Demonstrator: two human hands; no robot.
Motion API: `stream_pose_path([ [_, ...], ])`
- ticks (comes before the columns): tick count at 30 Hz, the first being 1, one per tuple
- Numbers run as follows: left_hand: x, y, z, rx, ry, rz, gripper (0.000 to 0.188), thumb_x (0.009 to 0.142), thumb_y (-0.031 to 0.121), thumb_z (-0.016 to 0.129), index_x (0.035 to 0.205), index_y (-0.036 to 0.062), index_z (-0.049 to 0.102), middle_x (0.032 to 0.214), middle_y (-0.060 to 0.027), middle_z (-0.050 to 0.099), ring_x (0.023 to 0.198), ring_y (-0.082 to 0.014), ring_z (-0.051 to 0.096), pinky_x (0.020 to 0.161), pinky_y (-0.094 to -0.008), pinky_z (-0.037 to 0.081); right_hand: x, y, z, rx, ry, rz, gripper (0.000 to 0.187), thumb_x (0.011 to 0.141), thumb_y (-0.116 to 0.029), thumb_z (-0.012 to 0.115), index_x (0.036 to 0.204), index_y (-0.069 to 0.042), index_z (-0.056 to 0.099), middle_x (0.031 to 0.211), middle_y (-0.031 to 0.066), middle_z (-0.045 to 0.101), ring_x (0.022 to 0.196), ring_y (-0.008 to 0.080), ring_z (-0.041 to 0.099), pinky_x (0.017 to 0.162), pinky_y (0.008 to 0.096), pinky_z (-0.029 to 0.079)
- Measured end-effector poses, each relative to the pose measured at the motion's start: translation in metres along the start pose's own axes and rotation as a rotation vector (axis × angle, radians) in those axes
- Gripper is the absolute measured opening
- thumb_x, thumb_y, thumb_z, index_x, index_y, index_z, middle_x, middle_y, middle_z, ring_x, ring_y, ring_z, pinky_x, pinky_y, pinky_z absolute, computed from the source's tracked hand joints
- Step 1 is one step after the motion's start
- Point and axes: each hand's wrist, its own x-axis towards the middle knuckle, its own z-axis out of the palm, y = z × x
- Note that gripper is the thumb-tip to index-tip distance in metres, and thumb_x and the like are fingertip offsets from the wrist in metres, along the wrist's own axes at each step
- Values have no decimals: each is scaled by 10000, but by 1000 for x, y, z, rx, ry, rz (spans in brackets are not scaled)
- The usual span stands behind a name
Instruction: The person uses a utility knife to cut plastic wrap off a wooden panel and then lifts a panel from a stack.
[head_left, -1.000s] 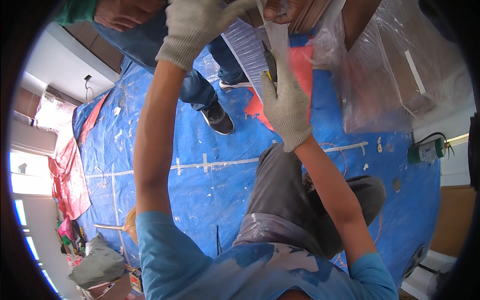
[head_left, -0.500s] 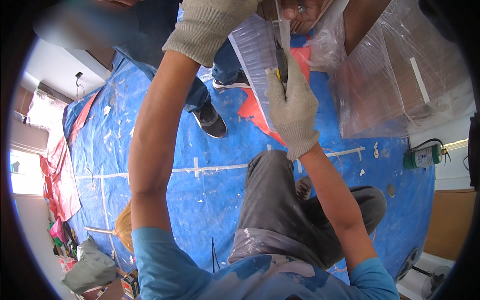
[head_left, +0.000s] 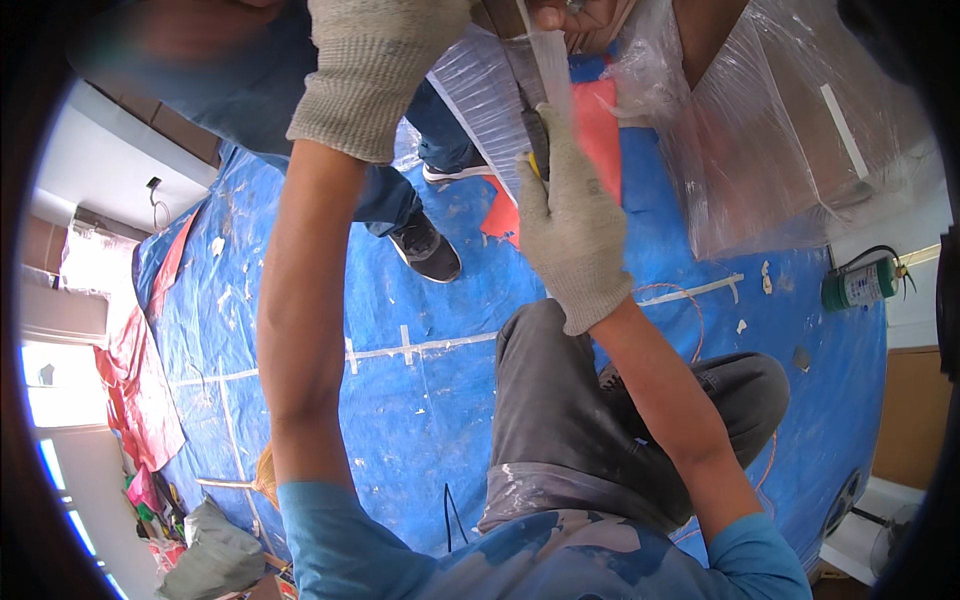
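Observation:
In a knitted grey glove, my right hand (head_left: pixel 575 215) is closed round a dark utility knife (head_left: pixel 537 135) with a yellow part. The knife points away from me, against the edge of a long piece wrapped in clear plastic film (head_left: pixel 480 85). My left hand (head_left: pixel 380 65), gloved the same way, reaches to the far end of that piece. Its fingers are cut off by the top edge, so their grip is hidden. Another person's bare hand (head_left: pixel 588 14) is close to the wrapped piece at the top.
A blue tarp (head_left: pixel 420 410) with white tape covers the floor. A co-worker's shoe (head_left: pixel 425 248) stands left of the wrapped piece. Large film-wrapped brown panels (head_left: pixel 790 150) stand at the right, near a green fire extinguisher (head_left: pixel 862 285). A broom (head_left: pixel 264 475) lies at the left.
My right hand and the knife have moved slightly toward me and to the left. My left hand has shifted left along with the view of the wrapped piece.

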Motion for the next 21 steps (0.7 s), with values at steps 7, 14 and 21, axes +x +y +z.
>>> stream_pose_path([
  [7,-5,-11,13,-14,55,48,581,808,264,822,1327,68,652,1249,-184,682,1168,-393,616,1012,-471,494,-21,20,11,-64,15,1,493,1019,-184,642,1468,-18,523,1180,224,711,1019,364,730,838,401,591],
  [14,-8,-10,10,33,61,38,559,833,276,806,1333,80,652,1280,-181,672,1191,-386,614,1023,-464,493,-31,23,17,-36,-34,68,519,1008,-151,642,1486,-11,498,1121,205,724,955,349,739,786,405,590],
  [21,-10,-16,12,27,76,17,554,824,254,811,1332,96,655,1277,-164,676,1191,-371,616,1023,-449,495,-61,40,25,-89,-68,82,569,980,-128,649,1508,-15,470,967,189,709,821,340,720,682,418,569],
])
